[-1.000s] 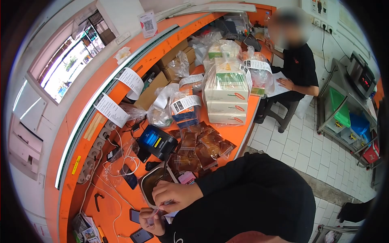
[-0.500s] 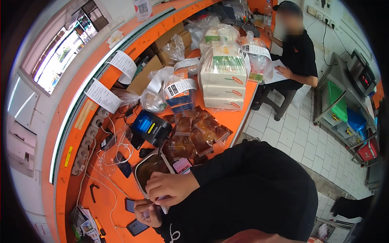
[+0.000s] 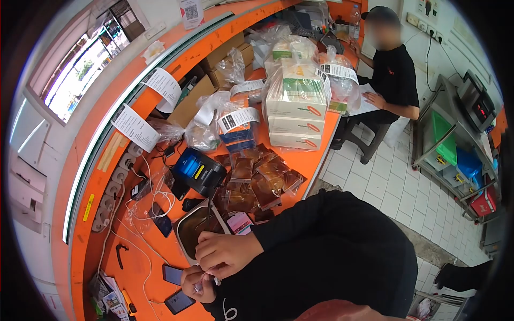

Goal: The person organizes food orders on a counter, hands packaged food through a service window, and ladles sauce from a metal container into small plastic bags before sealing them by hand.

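Observation:
My right hand (image 3: 227,254) is closed, with thumb and fingers pinching a small clear plastic bag (image 3: 198,287) from above. Below it, my left hand (image 3: 197,283) is closed around the same plastic, and the fingertips of both hands meet. Most of the bag is hidden by the fingers, so its contents cannot be made out. Just beyond the hands stands a metal tub (image 3: 194,227) with dark brown sauce inside. A phone with a pink screen (image 3: 239,223) lies beside it, near my right wrist.
Several brown sauce packets (image 3: 262,179) lie beside a label printer (image 3: 199,170). Behind are stacked food boxes in plastic (image 3: 294,109). Two phones (image 3: 179,301) and white cables (image 3: 155,200) are on the orange counter (image 3: 136,267). A person (image 3: 393,75) sits at the far end.
Both hands stay together at the plastic. My right fingers have shifted slightly, and the left hand has turned a little. The view has moved slightly.

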`<state>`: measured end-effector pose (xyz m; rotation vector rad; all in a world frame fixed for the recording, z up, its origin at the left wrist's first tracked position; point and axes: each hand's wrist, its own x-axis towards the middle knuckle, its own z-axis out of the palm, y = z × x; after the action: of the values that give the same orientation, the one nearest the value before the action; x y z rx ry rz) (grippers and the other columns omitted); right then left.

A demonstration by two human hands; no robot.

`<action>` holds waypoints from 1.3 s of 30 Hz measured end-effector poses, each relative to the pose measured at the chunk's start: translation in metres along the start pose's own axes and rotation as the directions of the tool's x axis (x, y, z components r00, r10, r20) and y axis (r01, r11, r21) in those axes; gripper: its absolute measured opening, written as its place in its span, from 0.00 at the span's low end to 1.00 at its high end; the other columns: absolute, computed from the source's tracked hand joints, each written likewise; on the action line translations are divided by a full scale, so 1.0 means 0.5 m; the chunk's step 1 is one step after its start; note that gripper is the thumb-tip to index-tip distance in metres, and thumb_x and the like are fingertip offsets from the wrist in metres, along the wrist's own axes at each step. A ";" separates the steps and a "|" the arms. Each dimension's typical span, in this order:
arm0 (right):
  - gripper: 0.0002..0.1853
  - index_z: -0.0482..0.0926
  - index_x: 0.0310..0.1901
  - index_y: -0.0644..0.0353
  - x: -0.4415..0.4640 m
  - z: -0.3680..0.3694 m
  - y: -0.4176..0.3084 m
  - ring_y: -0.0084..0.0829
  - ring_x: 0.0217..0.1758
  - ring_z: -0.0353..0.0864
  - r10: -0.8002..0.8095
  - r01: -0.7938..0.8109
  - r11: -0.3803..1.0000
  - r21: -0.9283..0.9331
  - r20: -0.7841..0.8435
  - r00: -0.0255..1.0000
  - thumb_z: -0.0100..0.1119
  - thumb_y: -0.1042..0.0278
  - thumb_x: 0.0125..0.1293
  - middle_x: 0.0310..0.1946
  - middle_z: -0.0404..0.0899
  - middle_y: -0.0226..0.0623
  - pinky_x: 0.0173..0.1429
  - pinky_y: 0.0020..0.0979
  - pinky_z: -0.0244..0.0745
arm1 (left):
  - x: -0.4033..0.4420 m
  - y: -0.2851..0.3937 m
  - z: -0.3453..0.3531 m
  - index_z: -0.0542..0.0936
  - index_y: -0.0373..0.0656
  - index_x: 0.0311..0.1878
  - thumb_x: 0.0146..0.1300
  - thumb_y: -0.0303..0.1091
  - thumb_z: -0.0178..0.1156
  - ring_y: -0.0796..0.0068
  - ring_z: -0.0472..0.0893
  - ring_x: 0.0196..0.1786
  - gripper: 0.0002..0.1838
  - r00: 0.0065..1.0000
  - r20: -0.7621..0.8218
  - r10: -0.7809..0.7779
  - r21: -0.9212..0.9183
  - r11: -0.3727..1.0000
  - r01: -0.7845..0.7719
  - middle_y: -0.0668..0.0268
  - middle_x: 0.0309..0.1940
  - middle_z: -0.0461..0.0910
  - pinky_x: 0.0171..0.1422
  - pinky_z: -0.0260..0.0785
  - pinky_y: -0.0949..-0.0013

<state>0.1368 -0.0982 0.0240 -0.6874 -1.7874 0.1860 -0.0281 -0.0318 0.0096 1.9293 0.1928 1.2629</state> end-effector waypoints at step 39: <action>0.03 0.74 0.28 0.54 -0.014 -0.015 -0.028 0.27 0.33 0.68 0.241 -0.237 0.965 -0.114 0.018 0.970 0.56 0.67 0.55 0.27 0.68 0.25 0.42 0.31 0.55 | 0.019 0.036 -0.017 0.75 0.36 0.30 0.47 0.20 0.57 0.64 0.76 0.24 0.05 0.950 0.309 -0.039 0.312 0.948 -0.063 0.57 0.26 0.76 0.28 0.66 0.71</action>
<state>0.1402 -0.1149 0.0271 -0.9859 -1.7518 0.2630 -0.0357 -0.0344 0.0303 2.3833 0.2332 0.9580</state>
